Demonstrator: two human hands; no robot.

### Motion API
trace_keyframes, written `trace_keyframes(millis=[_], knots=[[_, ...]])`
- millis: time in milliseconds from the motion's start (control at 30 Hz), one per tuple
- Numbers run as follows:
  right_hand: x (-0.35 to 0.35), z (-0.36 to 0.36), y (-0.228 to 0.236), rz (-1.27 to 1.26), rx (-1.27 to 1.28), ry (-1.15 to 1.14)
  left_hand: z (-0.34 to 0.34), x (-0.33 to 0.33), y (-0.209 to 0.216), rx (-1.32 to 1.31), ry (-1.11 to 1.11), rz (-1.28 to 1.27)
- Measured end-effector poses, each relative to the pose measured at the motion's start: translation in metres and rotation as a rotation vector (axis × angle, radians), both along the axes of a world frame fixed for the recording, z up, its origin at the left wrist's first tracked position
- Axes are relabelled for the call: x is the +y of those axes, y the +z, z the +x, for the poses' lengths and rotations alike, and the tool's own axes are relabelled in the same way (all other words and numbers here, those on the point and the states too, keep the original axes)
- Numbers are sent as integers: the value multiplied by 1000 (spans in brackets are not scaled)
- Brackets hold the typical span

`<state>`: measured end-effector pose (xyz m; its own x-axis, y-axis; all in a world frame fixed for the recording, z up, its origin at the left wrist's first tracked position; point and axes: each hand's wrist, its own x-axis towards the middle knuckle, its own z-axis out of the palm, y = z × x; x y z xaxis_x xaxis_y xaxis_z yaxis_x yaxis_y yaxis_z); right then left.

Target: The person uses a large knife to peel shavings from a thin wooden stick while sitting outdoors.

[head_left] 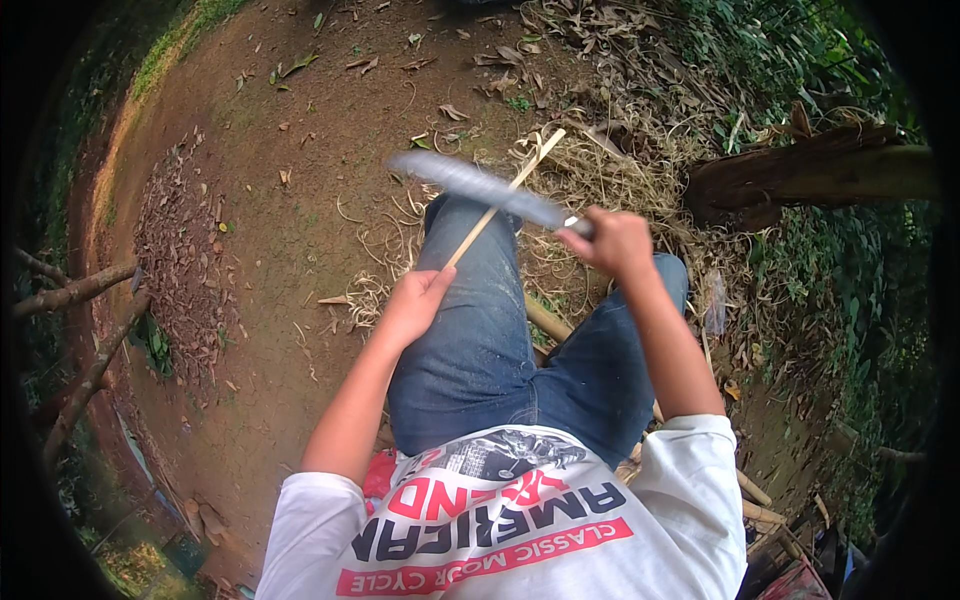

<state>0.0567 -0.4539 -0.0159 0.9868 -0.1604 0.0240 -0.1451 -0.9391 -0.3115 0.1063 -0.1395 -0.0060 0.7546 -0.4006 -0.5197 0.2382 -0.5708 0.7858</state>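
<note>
My left hand (413,306) is closed round the near end of a thin, pale bamboo strip (478,228). The strip slants away from me to the upper right, over my left knee. In my right hand (612,243) is the handle of a machete (470,180), its broad blade pointing left and slightly blurred. The blade crosses the strip beyond the middle of its length; whether the edge bites into it I cannot tell. Both hands are above my legs in blue jeans (475,330).
Curled pale shavings (610,165) lie heaped on the bare soil beyond my knees. A thick trunk (810,185) stands at the right, with greenery behind. Cut branches (85,290) stick in from the left. A bamboo pole (545,318) shows between my legs.
</note>
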Motion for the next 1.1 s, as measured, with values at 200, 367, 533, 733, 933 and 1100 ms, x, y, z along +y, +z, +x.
trace_keyframes(millis=[200,367,533,733,933,1100], knots=[[-54,-7,0,-193,2,-201,9,-13,6,-32,-128,122],[1,-2,1,55,-72,-44,8,-14,9,-11,-121,93],[-6,2,-24,30,-189,113,10,-5,23,203,-63,-7],[-59,-14,-18,-148,-111,-203,23,-10,18,291,-87,-24],[2,-7,5,65,-136,-1,23,-13,25,453,-48,-85],[9,8,-10,-39,-186,249,25,6,25,567,4,-112]])
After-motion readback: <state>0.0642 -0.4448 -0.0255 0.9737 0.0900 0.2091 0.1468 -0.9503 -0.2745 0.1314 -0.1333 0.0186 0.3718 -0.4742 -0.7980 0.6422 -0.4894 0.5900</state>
